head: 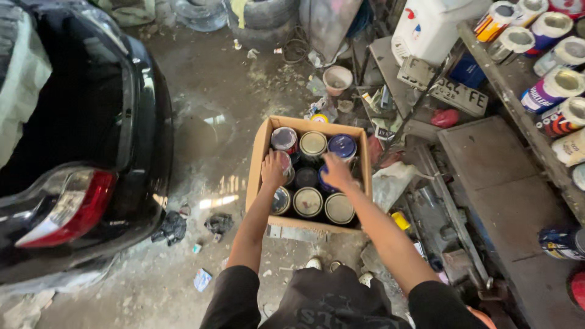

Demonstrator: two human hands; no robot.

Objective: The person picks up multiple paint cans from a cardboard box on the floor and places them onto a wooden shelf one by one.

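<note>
Both hands reach down into the box (258,163) of cans on the floor: left hand (272,169) grips a can (285,167), right hand (337,171) covers another can (323,183), grip hidden.

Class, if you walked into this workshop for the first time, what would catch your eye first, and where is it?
At centre, an open brown cardboard box packed with round metal paint cans sits on the dirty concrete floor, both hands reaching in: left hand, right hand. A glossy black car's rear with red tail light fills the left. More tins lie on a shelf at right.
</note>
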